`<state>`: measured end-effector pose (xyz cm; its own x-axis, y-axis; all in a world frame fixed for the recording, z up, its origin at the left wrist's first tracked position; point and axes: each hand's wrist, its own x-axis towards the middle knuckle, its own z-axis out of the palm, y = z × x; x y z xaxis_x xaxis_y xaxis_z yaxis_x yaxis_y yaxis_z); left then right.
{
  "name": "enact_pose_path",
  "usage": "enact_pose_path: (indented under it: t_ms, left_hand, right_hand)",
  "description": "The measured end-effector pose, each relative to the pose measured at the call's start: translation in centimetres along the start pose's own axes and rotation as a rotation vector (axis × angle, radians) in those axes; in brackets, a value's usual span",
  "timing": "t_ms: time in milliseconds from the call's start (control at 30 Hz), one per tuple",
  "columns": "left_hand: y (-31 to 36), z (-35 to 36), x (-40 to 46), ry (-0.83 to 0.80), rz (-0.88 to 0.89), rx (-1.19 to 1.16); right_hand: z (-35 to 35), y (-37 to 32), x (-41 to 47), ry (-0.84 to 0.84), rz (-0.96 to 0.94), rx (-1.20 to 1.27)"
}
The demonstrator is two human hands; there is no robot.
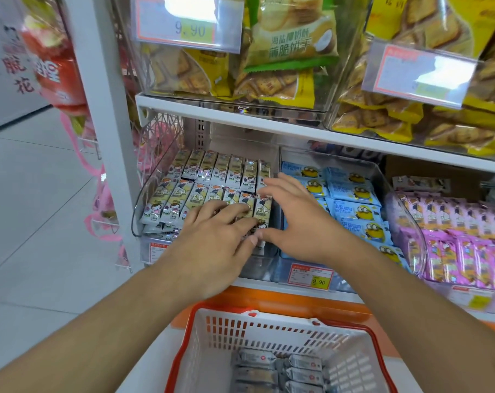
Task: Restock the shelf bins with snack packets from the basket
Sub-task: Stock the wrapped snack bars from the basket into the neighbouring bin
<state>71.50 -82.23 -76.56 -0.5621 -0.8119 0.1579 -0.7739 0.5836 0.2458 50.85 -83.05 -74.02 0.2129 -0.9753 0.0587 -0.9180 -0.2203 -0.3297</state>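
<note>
Two hands are seen over the left bin [138, 205] on the lower shelf. The left hand [212, 239] is laid flat on the front row of cream packets [181, 202], its grip slack, fingers nearly straight and pressed on the packets' tops, nothing being clasped. The right hand [294, 219] is held at the bin's right end, its grip spread wide; the thumb is touching the front of the end packet and the fingers are reaching over the back row; whether that packet is pinched cannot be told. Two rows of cream packets are counted, seven in the back row and about seven in front, with more beneath. Each is marked with a cartoon child and "乐吧". Three clear bins are seen on this shelf: cream, then blue packets [354, 211] with a yellow goggled figure, about eight visible, then pink packets [453, 236]. A price tag [310, 276] reading "9.90" is clipped under the blue bin. Another tag [189, 21] above also reads "9.90". On the upper shelf a green pack [291, 32] is marked "海盐椰奶酥 薄脆饼干". Below, about six grey packets [280, 370] lie in the white basket [354, 364] with a red rim.
</note>
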Motion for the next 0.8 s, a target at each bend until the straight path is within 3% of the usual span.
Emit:
enact_pose_path:
  t_ms: [267, 367, 467, 633, 800]
  left_hand:
    - [0.6, -0.1, 0.2, 0.029, 0.011, -0.013]
    - [0.9, -0.5, 0.0, 0.111, 0.053, -0.052]
    - [1.3, -0.5, -1.2, 0.177, 0.114, -0.143]
    - [3.0, 1.7, -5.3, 0.009, 0.099, -0.202]
    - [1.2, 10.1, -11.0, -0.316, -0.11, -0.02]
  right_hand:
    - [-0.3, 0.3, -1.5, 0.093, -0.045, 0.062]
    - [-0.6, 0.5, -3.1, 0.225, -0.132, 0.101]
    - [-0.7, 0.3, -6.2, 0.231, -0.153, 0.121]
    - [3.1, 1.1, -12.4, 0.023, -0.108, 0.177]
    - [12.8, 5.9, -18.0, -0.454, 0.177, 0.023]
